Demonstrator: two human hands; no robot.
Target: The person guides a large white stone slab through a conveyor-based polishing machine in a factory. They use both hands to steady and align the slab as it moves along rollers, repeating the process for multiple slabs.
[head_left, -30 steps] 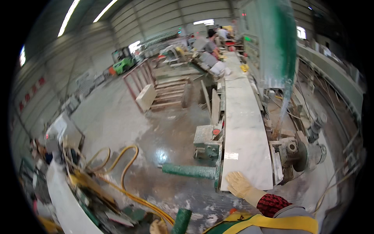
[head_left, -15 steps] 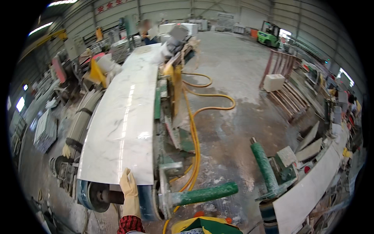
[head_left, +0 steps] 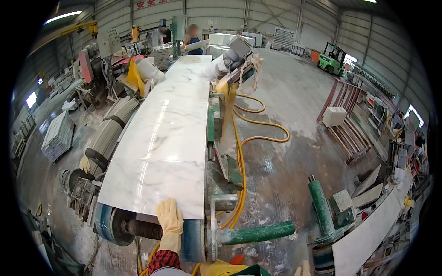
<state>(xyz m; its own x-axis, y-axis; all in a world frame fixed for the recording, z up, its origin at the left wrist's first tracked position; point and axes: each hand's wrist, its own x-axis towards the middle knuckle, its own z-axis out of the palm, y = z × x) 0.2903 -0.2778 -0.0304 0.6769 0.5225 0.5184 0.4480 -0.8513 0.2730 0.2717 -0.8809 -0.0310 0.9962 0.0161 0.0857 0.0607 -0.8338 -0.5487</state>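
My left hand (head_left: 170,221), in a cream rubber glove with a red-and-black checked cuff, rests on the near edge of a long polished white stone slab (head_left: 159,138) with grey veins. Its fingers lie flat on the glossy top and point away from me. Under the slab's near end are the blue belt (head_left: 192,241) and the dark roller shaft (head_left: 145,228) of a conveyor. Only the gloved fingertips of my right hand (head_left: 302,268) show at the lower edge; they look stretched out, with nothing visible in them.
A green post (head_left: 255,233) juts right from the conveyor; another green post (head_left: 321,209) stands beside a second pale slab (head_left: 368,234). Yellow hoses (head_left: 241,184) run along the wet floor. A grey motor (head_left: 237,48) sits over the far end. People stand beyond; a green forklift (head_left: 331,59) is far right.
My view has shifted, so the scene sits further right. My left hand has turned from edge-on to flat on the slab. My right fingertips have come into view at the bottom.
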